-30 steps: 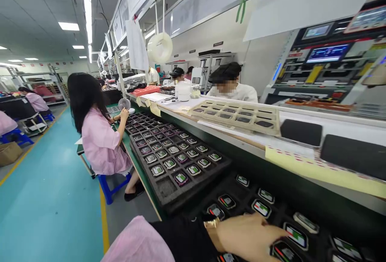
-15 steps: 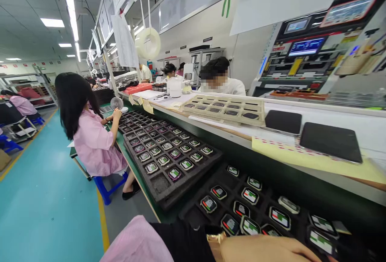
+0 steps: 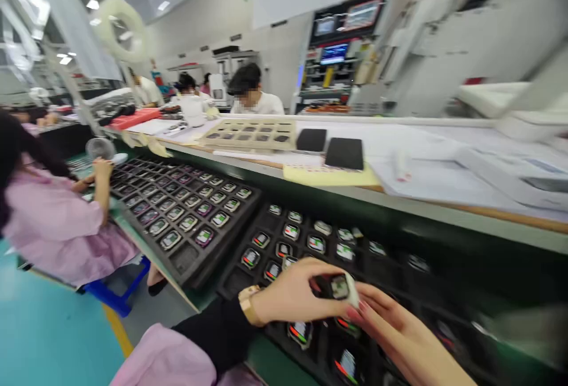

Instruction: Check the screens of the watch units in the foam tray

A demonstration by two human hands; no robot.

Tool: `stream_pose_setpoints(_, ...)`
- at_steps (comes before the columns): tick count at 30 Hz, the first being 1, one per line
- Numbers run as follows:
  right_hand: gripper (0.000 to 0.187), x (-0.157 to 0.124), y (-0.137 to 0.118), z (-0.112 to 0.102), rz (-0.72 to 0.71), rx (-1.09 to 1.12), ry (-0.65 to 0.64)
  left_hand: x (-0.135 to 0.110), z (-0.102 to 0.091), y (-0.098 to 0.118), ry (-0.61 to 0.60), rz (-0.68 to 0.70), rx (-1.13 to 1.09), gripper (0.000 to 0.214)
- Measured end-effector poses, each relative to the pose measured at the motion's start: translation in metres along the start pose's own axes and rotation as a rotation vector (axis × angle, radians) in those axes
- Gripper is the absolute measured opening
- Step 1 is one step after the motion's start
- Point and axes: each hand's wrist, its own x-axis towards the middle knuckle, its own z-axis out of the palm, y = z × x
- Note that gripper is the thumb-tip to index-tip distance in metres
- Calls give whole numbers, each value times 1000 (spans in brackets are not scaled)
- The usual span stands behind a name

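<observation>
My left hand (image 3: 290,291), with a gold band at the wrist, is closed around a strapless smartwatch (image 3: 339,286) with a dark, glossy screen and pale case. Its fingers lie along the far edge and the thumb along the near edge. From the right, my right hand (image 3: 394,324) pinches the pale side of the same watch with its fingertips. Both hands are above a black foam tray (image 3: 235,282), whose pockets hold several more watch cases with lit screens in green, white and red. My hands cover part of this tray.
Left of it lies another black foam tray (image 3: 184,259) of watches. A raised white shelf behind carries a clear tray (image 3: 248,134), two dark flat devices (image 3: 344,153) and a yellow sheet (image 3: 328,177). A person in pink (image 3: 66,220) sits at left; another person (image 3: 255,99) sits beyond the shelf.
The view has swung to the right. My left hand has come up from the tray with a smartwatch in it, and my right hand has come into view, touching that watch.
</observation>
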Motion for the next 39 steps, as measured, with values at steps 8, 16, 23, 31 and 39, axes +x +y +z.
stream_pose_setpoints(8,43,2,-20,20,102,447,-73,-1,-1,-4,-45,-131,-288,53)
stream_pose_setpoints(16,40,1,-16,24,-113,262,147,-6,2,2,-58,-299,-723,48)
stream_pose_setpoints(23,12,-3,-5,33,-485,21,341,-7,-2,6,-175,-357,-839,49)
stream_pose_setpoints(31,58,-11,-14,36,-744,-496,62,-5,-13,15,-25,-349,-770,60)
stream_pose_setpoints(39,46,28,-7,25,-502,-734,-83,-1,-46,4,116,-367,-492,63)
